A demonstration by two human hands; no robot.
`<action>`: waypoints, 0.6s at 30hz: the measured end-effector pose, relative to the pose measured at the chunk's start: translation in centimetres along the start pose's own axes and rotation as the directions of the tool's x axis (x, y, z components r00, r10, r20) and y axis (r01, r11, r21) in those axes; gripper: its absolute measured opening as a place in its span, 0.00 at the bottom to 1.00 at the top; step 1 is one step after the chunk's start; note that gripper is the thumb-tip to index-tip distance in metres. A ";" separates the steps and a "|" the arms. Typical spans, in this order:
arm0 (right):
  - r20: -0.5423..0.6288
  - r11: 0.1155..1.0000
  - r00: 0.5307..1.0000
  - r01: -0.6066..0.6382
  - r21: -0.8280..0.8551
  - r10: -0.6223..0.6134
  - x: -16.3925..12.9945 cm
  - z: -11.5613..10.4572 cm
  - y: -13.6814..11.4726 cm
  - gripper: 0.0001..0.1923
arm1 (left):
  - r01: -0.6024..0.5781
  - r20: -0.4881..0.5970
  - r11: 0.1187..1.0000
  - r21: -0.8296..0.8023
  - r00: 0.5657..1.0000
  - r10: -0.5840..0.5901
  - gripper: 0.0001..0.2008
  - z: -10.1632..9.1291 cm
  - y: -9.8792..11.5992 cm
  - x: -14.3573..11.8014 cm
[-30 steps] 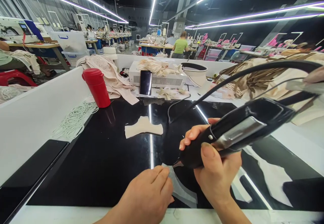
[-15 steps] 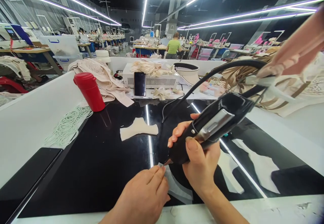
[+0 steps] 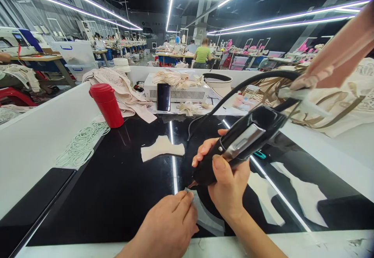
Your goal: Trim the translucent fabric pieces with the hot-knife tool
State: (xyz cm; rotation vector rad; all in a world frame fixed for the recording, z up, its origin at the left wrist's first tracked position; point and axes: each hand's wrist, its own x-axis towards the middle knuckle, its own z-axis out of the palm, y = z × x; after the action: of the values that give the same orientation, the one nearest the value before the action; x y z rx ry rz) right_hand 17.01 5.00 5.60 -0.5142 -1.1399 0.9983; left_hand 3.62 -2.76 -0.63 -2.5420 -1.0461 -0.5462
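Note:
My right hand (image 3: 226,186) grips a black corded hand tool (image 3: 242,141) with a metal plate on its body; its tip touches the top corner of a thin translucent curved strip (image 3: 206,217) on the glossy black tabletop (image 3: 122,188). My left hand (image 3: 168,227) lies flat with its fingertips pressing the strip's left edge, right beside the tool tip. The tool's black cable (image 3: 233,92) arcs up and to the right. A cream fabric cut piece (image 3: 162,148) lies apart, further back on the table.
A red flask (image 3: 106,104) and a coil of white elastic cord (image 3: 83,143) sit at the left. Behind stand a white vented box (image 3: 182,92) with a phone (image 3: 163,96) leaning on it, heaps of beige fabric (image 3: 122,88) and a white bowl (image 3: 219,83). A person in green (image 3: 202,53) works far off.
The view shifted, so the tool and my right hand now appear smaller and more to the left. Both hands stay on the strip, with the tool tip at the same corner.

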 end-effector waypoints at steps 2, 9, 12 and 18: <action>0.004 1.000 1.000 0.000 0.007 0.000 -0.1 0.1 0.2 0.18 | -0.003 0.015 1.000 -0.005 1.000 0.003 0.16 -0.1 0.0 0.1; -0.004 1.000 1.000 0.001 -0.010 -0.001 0.1 0.1 0.1 0.14 | 0.009 -0.027 1.000 -0.023 1.000 -0.010 0.15 0.2 0.0 0.0; -0.012 1.000 1.000 0.003 0.005 -0.003 0.2 -0.5 -0.8 0.18 | 0.034 -0.019 0.998 -0.051 0.999 -0.035 0.14 0.3 -0.1 0.0; -0.080 1.000 0.997 -0.012 -0.007 0.011 -0.4 -2.5 -3.7 0.20 | 0.057 0.000 0.997 -0.050 0.998 -0.057 0.21 0.1 -0.8 0.2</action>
State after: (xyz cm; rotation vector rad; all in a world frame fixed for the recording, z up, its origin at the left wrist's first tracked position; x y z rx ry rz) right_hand 20.69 3.21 7.32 -0.5624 -1.0710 0.9754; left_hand 3.14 -2.06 -0.50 -2.5615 -1.1212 -0.5968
